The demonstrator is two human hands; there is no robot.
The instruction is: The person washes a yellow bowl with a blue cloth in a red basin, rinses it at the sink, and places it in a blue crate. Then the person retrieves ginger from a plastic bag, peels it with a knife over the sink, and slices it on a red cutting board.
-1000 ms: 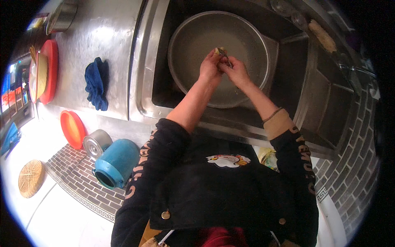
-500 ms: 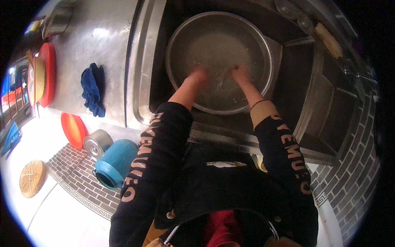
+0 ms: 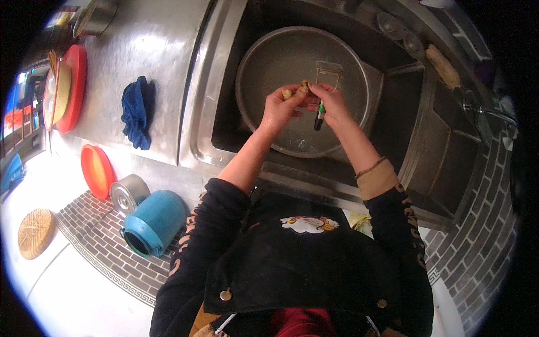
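Above a large round metal basin (image 3: 240, 101) of cloudy water, both hands are raised close together. My left hand (image 3: 276, 110) is closed around a small knobby yellow-brown root (image 3: 287, 94), which looks like ginger; parts of it show between the fingers. In my right hand (image 3: 334, 105) is a Y-shaped peeler (image 3: 320, 115) with a black and green handle pointing toward me. Its metal head stands out past the fingers over the water. My right fingertips are beside the root, and I cannot tell whether they touch it. The basin sits in a steel sink (image 3: 224, 109).
A crumpled blue cloth (image 3: 135, 112) lies on the steel counter (image 3: 163, 62) to the left. Farther left are a red round tray (image 3: 76, 90) and a cream bowl. Below stand a blue metal can (image 3: 157, 219) and an orange basin (image 3: 96, 171). A tap (image 3: 469, 108) is at the right.
Both hands have come up out of the water and drawn together. The root and the peeler now show in them. The view has shifted slightly.
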